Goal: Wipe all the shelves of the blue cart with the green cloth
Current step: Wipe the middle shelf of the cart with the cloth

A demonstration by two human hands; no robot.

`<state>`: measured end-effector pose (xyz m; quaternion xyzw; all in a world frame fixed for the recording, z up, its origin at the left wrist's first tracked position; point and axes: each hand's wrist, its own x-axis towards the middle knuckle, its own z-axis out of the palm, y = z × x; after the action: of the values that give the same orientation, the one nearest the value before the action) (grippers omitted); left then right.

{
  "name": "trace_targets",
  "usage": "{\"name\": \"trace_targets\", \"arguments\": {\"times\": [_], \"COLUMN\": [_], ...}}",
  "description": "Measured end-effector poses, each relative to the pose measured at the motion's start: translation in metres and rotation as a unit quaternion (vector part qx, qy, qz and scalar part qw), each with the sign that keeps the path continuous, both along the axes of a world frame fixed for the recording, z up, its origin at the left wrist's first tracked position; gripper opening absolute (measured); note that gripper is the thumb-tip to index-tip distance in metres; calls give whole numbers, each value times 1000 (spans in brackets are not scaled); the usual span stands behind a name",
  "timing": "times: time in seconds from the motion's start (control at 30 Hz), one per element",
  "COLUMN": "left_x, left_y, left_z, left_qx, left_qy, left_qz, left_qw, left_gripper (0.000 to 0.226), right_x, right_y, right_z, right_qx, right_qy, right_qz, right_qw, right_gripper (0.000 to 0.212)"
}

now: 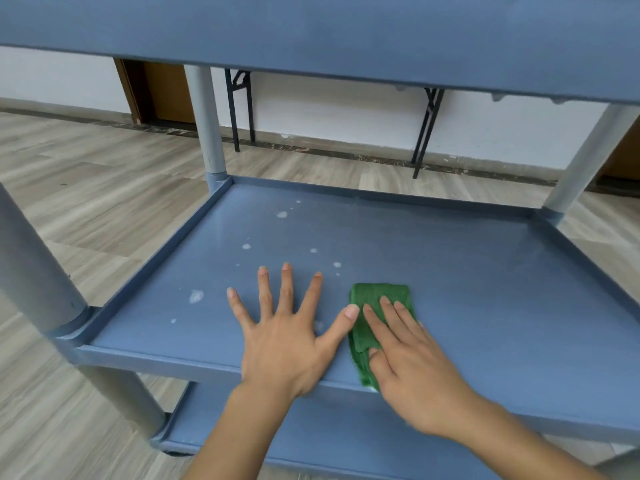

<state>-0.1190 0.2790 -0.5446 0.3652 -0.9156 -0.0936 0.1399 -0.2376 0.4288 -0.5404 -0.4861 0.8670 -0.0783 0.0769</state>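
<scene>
The blue cart's middle shelf [467, 271] fills the centre of the head view, with several whitish spots [282, 214] on its left half. A folded green cloth [379, 296] lies near the shelf's front edge. My right hand [412, 362] presses flat on the cloth, fingers over its near part. My left hand [284, 337] rests flat on the bare shelf just left of the cloth, fingers spread, its thumb touching the cloth's edge. The top shelf [311, 32] hangs overhead and the bottom shelf [329, 441] shows below my forearms.
Grey cart posts stand at the corners: back left [206, 123], back right [581, 161], front left [34, 265]. Beyond the cart lie a wood-look floor [86, 174], a white wall, black folding table legs [242, 109] and a brown door [162, 91].
</scene>
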Motion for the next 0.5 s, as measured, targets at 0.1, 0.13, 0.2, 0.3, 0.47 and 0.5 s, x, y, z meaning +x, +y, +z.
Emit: {"name": "trace_targets", "arguments": {"times": [0.1, 0.13, 0.2, 0.3, 0.47, 0.5], "left_x": [11, 16, 26, 34, 33, 34], "left_y": [-21, -30, -46, -51, -51, -50], "left_z": [6, 8, 7, 1, -2, -2], "left_qx": [-27, -29, -23, 1, -18, -19], "left_qy": [-23, -27, -40, -46, -45, -44], "left_qz": [21, 30, 44, 47, 27, 24], "left_qw": [999, 999, 998, 998, 998, 999], "left_gripper": [95, 94, 93, 90, 82, 80], "right_x": [4, 0, -10, -37, -106, -121], "right_y": [5, 2, -9, -38, -117, -134], "right_z": [1, 1, 2, 1, -2, -1], "right_qx": [13, 15, 17, 16, 16, 13], "right_qy": [-4, -4, -7, -7, -4, -4], "right_qz": [3, 4, 8, 4, -28, -35], "right_qw": [1000, 1000, 1000, 1000, 999, 999], "right_gripper": [62, 63, 63, 63, 61, 62]}}
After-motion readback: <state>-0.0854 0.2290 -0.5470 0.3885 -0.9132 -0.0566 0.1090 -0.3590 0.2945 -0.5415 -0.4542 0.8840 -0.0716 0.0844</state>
